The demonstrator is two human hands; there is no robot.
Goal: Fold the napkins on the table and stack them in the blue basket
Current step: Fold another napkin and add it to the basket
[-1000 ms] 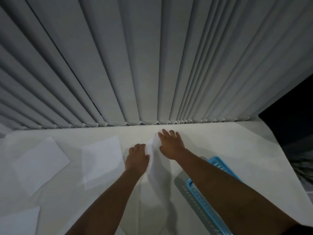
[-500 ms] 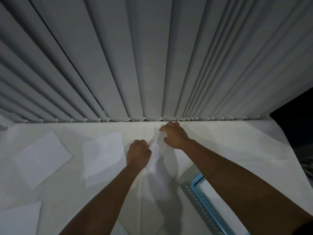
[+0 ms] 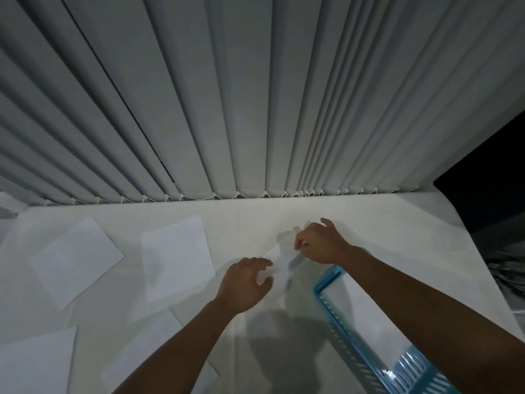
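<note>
At the bottom right of the frame the blue basket (image 3: pixel 335 282) sits on the worktop (image 3: pixel 383 223) under my right forearm, with something white lying inside it. At the bottom left lies a flat napkin (image 3: pixel 37 362). Just left of the basket's far corner, my left hand (image 3: pixel 244 285) curls its fingers on the near edge of a blurred napkin (image 3: pixel 279 268), and my right hand (image 3: pixel 321 245) pinches its far edge. Farther left, two more napkins lie flat: one (image 3: pixel 176 260) beside my left hand, one (image 3: pixel 76 260) nearer the left edge. Grey blinds (image 3: pixel 255 109) hang behind.
</note>
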